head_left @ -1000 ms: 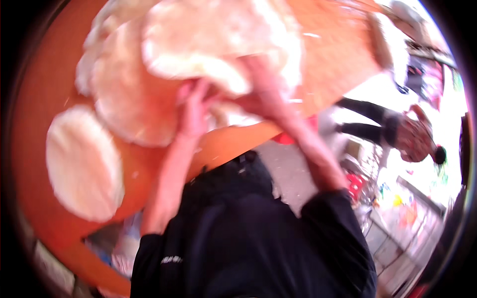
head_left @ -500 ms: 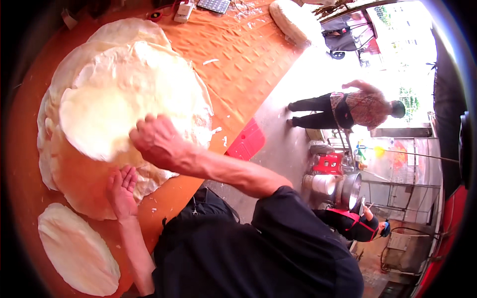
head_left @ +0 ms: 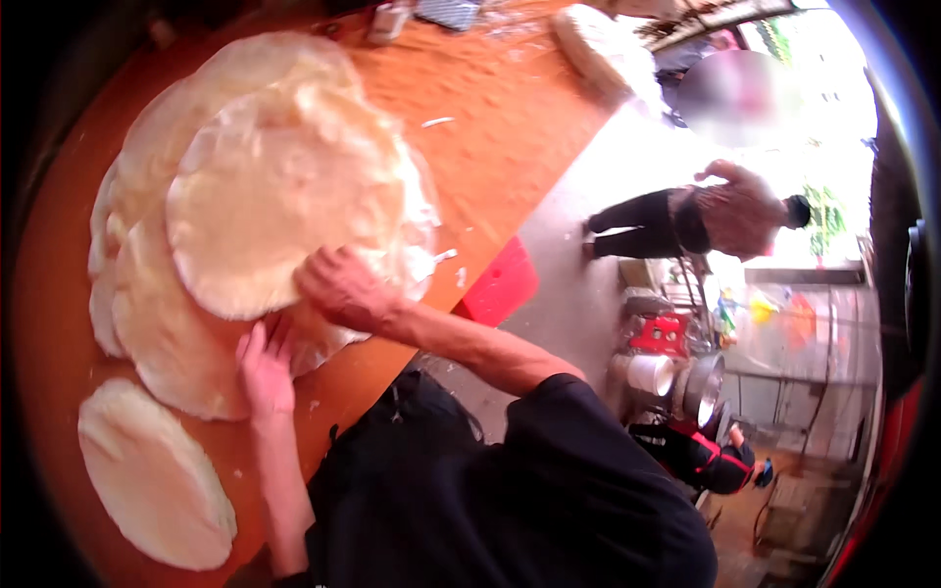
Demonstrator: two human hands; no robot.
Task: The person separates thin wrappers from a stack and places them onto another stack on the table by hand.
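Several thin, pale round dough sheets [head_left: 147,284] lie overlapping in a wide pile on the orange table. Over them is a smaller top dough sheet [head_left: 284,211], its near edge reaching both my hands. My right hand [head_left: 343,289] is closed at this sheet's near right edge, knuckles up, pinching it. Just below that edge is my left hand [head_left: 265,377], palm up, thumb and fingers apart, fingertips at the sheet's rim. To the left of my left forearm lies a separate oval-looking dough sheet [head_left: 157,480], touched by neither hand.
The orange-covered table [head_left: 490,127] bears white scraps and, at its far edge, a calculator [head_left: 448,12] and a pale bundle [head_left: 598,49]. Beside it stands a red plastic stool [head_left: 505,284]. To the right are metal pots [head_left: 701,387] and two people, one standing [head_left: 735,216], one lower down [head_left: 720,461].
The top sheet now lies spread flatter, its near edge closer to my hands. My left fingers have come up to its rim. The whole view has shifted slightly.
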